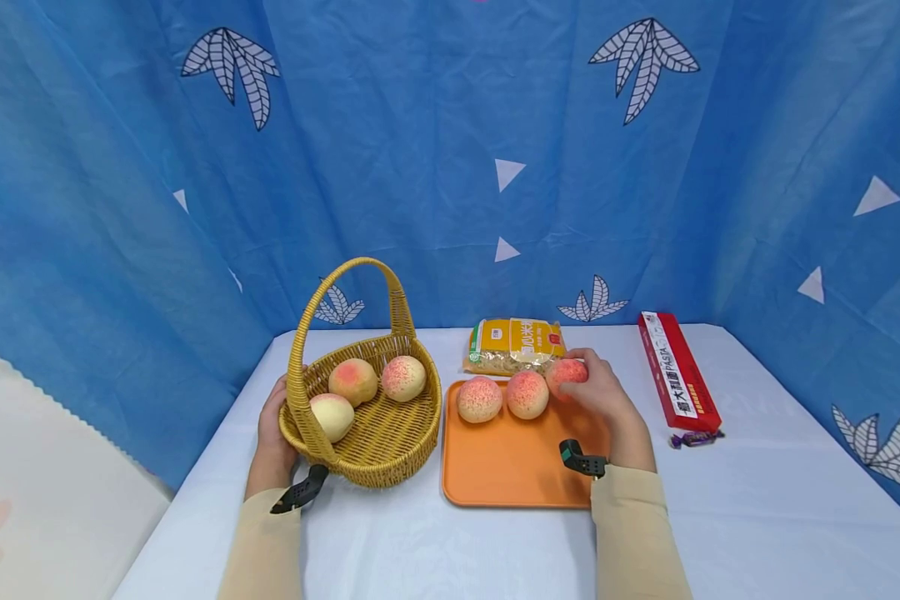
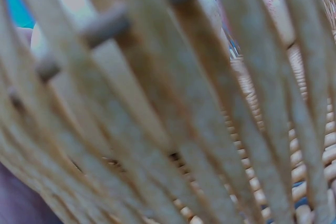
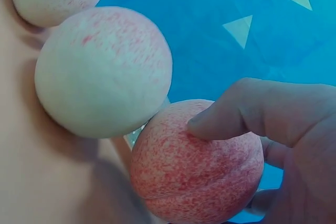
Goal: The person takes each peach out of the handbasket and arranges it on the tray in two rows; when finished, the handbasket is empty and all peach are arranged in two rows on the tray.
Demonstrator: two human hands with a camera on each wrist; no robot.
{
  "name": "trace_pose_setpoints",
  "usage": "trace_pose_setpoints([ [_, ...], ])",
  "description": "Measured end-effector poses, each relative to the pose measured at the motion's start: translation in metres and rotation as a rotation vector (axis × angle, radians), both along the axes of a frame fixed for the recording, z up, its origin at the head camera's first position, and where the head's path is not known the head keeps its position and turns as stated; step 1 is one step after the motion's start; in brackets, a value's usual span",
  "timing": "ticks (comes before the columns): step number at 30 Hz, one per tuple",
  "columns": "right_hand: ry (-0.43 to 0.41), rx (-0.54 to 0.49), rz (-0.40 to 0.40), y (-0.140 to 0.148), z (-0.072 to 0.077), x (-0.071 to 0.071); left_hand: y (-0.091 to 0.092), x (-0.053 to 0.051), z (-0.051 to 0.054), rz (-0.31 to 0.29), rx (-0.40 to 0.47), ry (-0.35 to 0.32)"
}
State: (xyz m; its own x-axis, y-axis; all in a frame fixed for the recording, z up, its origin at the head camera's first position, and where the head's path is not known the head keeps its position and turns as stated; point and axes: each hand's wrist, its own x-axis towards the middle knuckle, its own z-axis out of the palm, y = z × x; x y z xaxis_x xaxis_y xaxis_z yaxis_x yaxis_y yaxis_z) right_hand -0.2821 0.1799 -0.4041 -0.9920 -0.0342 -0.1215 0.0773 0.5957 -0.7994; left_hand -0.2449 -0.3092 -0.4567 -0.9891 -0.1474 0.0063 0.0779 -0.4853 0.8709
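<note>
A yellow wicker basket (image 1: 381,450) with a tall handle holds three peaches, one of them speckled (image 1: 403,378). My left hand (image 1: 273,429) rests against the basket's left side; its fingers are largely hidden behind the weave, which fills the left wrist view. On the orange tray (image 1: 506,475), two peaches (image 1: 480,399) (image 1: 527,394) sit side by side near the back edge. Just right of them my right hand (image 1: 603,387) grips a redder peach (image 1: 567,377). In the right wrist view the thumb lies on top of that red peach (image 3: 197,169), with other fingers behind it.
Behind the tray lies a yellow bag of grain (image 1: 516,343). A red pasta box (image 1: 678,371) lies to the right, with a purple wrapped candy (image 1: 696,438) at its near end. A blue curtain (image 1: 435,167) hangs behind the white-covered table (image 1: 420,550).
</note>
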Motion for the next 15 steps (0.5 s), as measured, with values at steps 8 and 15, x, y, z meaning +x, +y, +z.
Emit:
trace_pose_setpoints([
  [8, -0.049, 0.011, -0.005, 0.0015, -0.0036, -0.0001, 0.0004, -0.0004, 0.0003, 0.002, -0.026, 0.000],
  [15, -0.084, 0.013, 0.005, 0.0043, -0.0083, -0.0008, 0.0008, -0.0002, -0.0004, 0.008, -0.030, 0.003],
])
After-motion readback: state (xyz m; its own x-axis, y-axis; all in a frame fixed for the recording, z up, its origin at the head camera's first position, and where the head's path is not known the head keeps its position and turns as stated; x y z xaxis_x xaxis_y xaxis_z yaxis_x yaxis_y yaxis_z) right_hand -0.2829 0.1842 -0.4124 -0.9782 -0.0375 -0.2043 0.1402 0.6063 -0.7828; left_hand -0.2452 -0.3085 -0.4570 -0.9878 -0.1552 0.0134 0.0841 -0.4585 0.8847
